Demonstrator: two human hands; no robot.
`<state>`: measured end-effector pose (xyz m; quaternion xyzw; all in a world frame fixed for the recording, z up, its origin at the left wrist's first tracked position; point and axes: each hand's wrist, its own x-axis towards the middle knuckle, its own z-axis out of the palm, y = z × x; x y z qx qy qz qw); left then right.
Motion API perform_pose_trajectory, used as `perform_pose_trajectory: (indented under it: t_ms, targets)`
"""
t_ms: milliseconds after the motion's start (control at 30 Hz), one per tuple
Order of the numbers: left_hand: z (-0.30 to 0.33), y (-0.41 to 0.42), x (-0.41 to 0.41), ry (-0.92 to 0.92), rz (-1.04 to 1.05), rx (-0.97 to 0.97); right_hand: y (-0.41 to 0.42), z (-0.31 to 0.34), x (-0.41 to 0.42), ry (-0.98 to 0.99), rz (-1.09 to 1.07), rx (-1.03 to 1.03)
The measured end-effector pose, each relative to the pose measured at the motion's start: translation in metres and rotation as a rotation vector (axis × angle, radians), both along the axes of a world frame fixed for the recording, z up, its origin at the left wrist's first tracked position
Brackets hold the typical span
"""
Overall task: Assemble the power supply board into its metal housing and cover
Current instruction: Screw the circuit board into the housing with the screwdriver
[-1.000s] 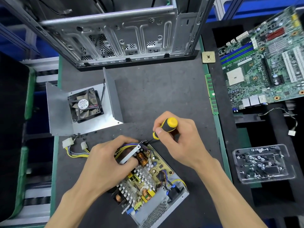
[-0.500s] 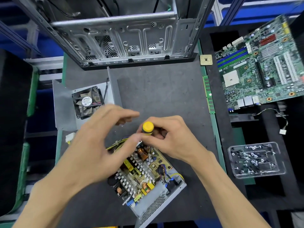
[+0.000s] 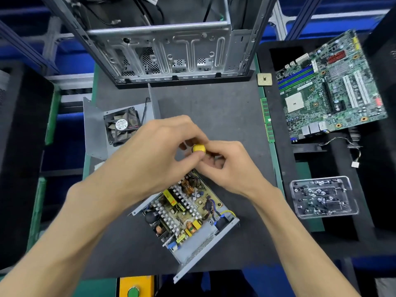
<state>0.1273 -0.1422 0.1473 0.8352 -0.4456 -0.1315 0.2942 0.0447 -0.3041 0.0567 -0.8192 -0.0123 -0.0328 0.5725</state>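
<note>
Both hands' fingers (image 3: 198, 156) pinch the yellow screwdriver (image 3: 199, 148), held upright; the power supply board (image 3: 184, 202) sits right below them, right hand (image 3: 227, 166) nearer.

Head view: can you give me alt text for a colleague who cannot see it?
Both hands, left hand and right hand, hold a yellow-capped screwdriver upright over the far corner of the power supply board seated in its metal housing. The fan cover lies behind.

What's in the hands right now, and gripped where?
Both hands, right hand and left hand, pinch the screwdriver at its yellow handle top; its shaft is hidden.
</note>
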Motion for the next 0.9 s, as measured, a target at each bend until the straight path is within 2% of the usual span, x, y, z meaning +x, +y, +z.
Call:
perform_pose_trajectory:
  t_ms: [200,333,433,567,733,800,900]
  targets:
    - [0.002,-0.013,-0.005,-0.067,0.155,0.128,0.002,0.003,0.003,0.046,0.008,-0.041]
    - [0.001,-0.02,-0.008,-0.169,0.291,0.269,0.004,0.005,0.003,0.02,-0.015,0.008]
    - [-0.004,-0.024,-0.013,-0.313,0.344,0.391,0.002,0.005,0.0,0.01,-0.061,0.028]
    - [-0.003,-0.022,-0.018,-0.375,0.304,0.364,0.001,0.006,-0.002,0.017,-0.047,0.073]
    - [0.008,-0.011,-0.017,-0.251,0.08,0.275,-0.003,0.007,-0.002,0.044,-0.028,0.075]
    - [0.011,-0.013,-0.014,-0.215,0.084,0.316,-0.001,0.01,-0.001,0.05,0.0,0.062]
    - [0.006,-0.019,-0.01,-0.317,0.179,0.415,0.0,0.011,0.001,0.056,0.016,0.039]
